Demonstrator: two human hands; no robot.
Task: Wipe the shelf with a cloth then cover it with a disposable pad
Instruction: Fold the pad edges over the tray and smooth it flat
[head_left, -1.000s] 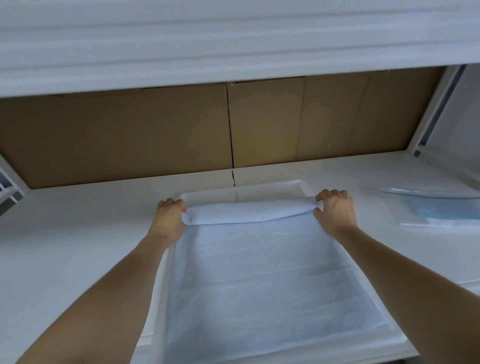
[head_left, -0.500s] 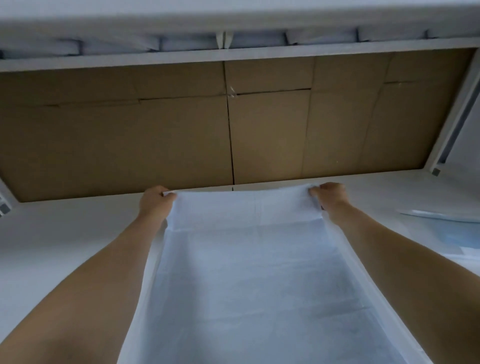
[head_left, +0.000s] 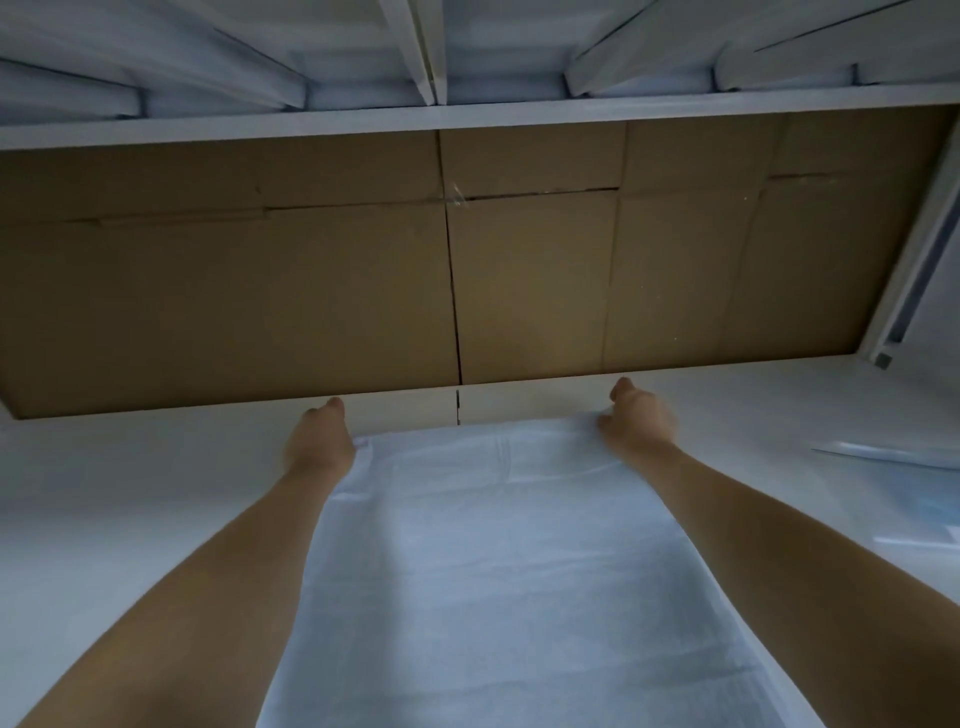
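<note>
A pale blue-white disposable pad (head_left: 493, 545) lies unfolded on the white shelf (head_left: 130, 493), its far edge a short way from the cardboard back wall. My left hand (head_left: 319, 439) grips the pad's far left corner. My right hand (head_left: 636, 418) pinches the far right corner, thumb raised. Both forearms stretch along the pad's sides. No cloth is in view.
Brown cardboard panels (head_left: 311, 286) close off the back of the shelf. The white underside of the shelf above (head_left: 467, 52) hangs low overhead. A clear plastic wrapper with blue content (head_left: 904, 488) lies on the shelf at the right. A white upright post (head_left: 914, 270) stands at the right.
Both hands have unfolded the pad's folded far end and carried it back toward the cardboard wall. The view has tilted upward, showing the underside of the shelf above.
</note>
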